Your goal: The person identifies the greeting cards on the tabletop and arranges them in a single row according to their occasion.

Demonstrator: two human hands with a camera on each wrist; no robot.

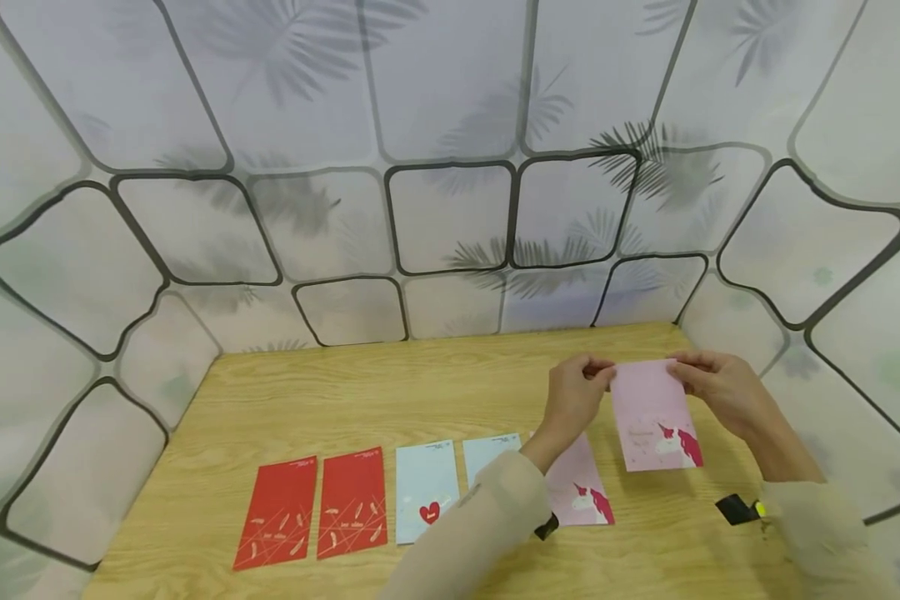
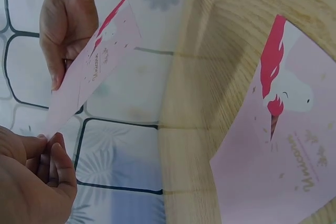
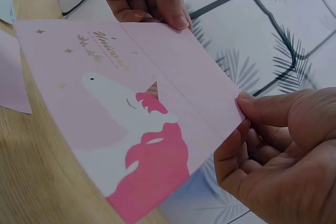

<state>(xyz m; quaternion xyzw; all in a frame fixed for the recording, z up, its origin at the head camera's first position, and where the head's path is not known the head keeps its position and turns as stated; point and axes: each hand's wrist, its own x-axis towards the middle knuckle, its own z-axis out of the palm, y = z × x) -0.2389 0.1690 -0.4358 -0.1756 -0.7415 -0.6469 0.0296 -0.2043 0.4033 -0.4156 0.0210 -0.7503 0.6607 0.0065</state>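
Note:
A pink paper envelope (image 1: pixel 652 408) with a white and magenta unicorn is held up above the right part of the table. My left hand (image 1: pixel 576 400) pinches its upper left corner, and my right hand (image 1: pixel 727 398) pinches the upper right one. In the right wrist view, a crease crosses the envelope (image 3: pixel 131 98) near the edge I hold, and the thumb of my right hand (image 3: pixel 294 150) lies on its face. A second pink unicorn envelope (image 1: pixel 570 475) lies flat below my left wrist, partly covered by the arm.
Left of the pink one lie two red envelopes (image 1: pixel 277 512) (image 1: pixel 352 504) and two pale blue ones (image 1: pixel 426 479) (image 1: pixel 491 454), in a row on the wooden table (image 1: pixel 330 392). My left sleeve hides part of the blue ones. A patterned curtain (image 1: pixel 450 217) surrounds the back and sides.

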